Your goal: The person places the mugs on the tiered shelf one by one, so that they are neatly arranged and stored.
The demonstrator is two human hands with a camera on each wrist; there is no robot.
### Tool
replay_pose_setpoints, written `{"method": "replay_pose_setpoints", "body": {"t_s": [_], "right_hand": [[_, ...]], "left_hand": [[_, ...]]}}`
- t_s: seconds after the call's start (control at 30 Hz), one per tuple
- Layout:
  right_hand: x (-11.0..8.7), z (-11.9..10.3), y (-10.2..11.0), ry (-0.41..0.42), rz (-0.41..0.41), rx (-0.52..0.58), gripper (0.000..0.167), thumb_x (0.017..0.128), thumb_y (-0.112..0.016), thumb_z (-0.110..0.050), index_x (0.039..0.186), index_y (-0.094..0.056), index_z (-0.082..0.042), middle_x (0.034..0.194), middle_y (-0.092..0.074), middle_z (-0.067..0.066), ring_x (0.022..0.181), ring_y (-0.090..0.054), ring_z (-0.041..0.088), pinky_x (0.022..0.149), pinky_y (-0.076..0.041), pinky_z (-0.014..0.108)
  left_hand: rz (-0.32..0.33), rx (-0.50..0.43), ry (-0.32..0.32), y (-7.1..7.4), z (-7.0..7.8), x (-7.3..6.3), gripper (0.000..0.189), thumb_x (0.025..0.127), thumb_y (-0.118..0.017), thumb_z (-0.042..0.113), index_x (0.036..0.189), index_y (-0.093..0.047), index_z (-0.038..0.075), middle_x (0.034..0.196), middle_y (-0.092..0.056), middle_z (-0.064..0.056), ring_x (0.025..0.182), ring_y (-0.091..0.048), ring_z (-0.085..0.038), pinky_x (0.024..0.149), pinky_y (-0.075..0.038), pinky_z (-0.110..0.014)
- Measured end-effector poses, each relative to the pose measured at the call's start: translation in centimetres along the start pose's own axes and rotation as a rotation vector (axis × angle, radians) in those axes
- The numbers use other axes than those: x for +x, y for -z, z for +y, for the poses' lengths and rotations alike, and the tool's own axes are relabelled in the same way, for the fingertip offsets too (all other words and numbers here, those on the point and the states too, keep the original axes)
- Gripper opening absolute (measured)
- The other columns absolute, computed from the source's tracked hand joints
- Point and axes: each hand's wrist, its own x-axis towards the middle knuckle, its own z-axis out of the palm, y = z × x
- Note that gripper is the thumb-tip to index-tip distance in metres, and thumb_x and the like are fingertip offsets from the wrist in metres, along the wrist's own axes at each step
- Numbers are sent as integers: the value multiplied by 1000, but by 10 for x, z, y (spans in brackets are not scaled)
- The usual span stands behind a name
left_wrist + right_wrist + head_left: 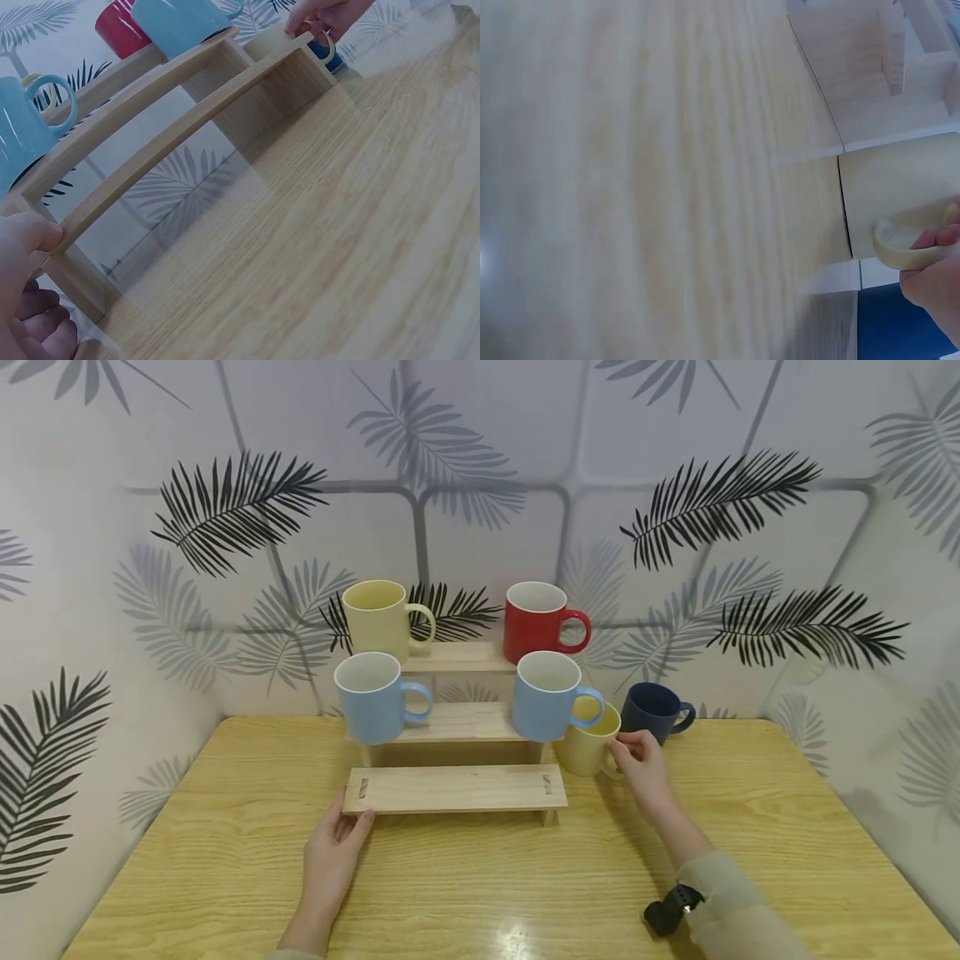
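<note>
A pale yellow mug [583,753] stands on the table just right of the stepped wooden rack [457,789]. My right hand [645,774] pinches this mug at its handle; in the right wrist view the fingers pass through the handle [889,251]. At the rack's lowest step, my left hand [333,849] grips the left end. Its thumb [37,231] lies on the board's edge with the other fingers curled below. Two light blue mugs [371,700] sit on the middle step, while a red mug [534,625] and another yellow mug [375,622] occupy the top.
A dark blue mug [651,710] stands behind and right of the held yellow mug, close to my right hand. The wooden table [480,885] meets a leaf-patterned wall [480,543] at the back. No mug is on the rack's lowest step.
</note>
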Motion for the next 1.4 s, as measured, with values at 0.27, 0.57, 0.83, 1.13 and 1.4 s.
{"method": "replay_pose_setpoints", "body": {"t_s": [0.27, 0.57, 0.83, 1.13, 1.4], "right_hand": [[-16, -7, 10, -17, 45, 78, 23, 93, -60, -1, 108, -51, 13, 73, -56, -13, 66, -46, 4, 58, -41, 16], [-34, -16, 25, -68, 32, 81, 26, 94, -62, -10, 110, -55, 10, 78, -61, -12, 79, -52, 3, 69, -45, 16], [-49, -22, 38, -33, 42, 178, 15, 91, -66, -9, 99, -65, 3, 83, -66, -12, 81, -57, 2, 73, -49, 14], [-64, -37, 51, 68, -70, 366, 13, 92, -61, 1, 98, -70, -7, 83, -67, -6, 72, -53, 4, 61, -45, 14], [-73, -53, 43, 153, -226, 416, 25, 85, -60, 16, 103, -67, 0, 96, -67, 1, 81, -61, 7, 64, -51, 13]], "left_hand": [[-3, 0, -13, 0, 0, -2, 76, 94, -61, 36, 150, -23, 1, 150, -27, -24, 134, -34, -38, 107, -35, -35], [-6, 6, -14, 0, 0, -1, 76, 94, -61, 36, 150, -23, 1, 151, -27, -23, 135, -33, -38, 107, -35, -36], [-2, 3, -26, 0, 2, -2, 76, 94, -61, 36, 150, -24, 0, 151, -27, -23, 135, -33, -37, 108, -34, -35], [-5, -3, -30, 0, 1, -2, 75, 95, -60, 35, 150, -23, 0, 151, -27, -22, 135, -33, -37, 108, -34, -36], [-11, -1, -22, 0, 0, -1, 74, 95, -60, 34, 150, -22, 1, 151, -27, -22, 135, -33, -37, 108, -34, -35]]}}
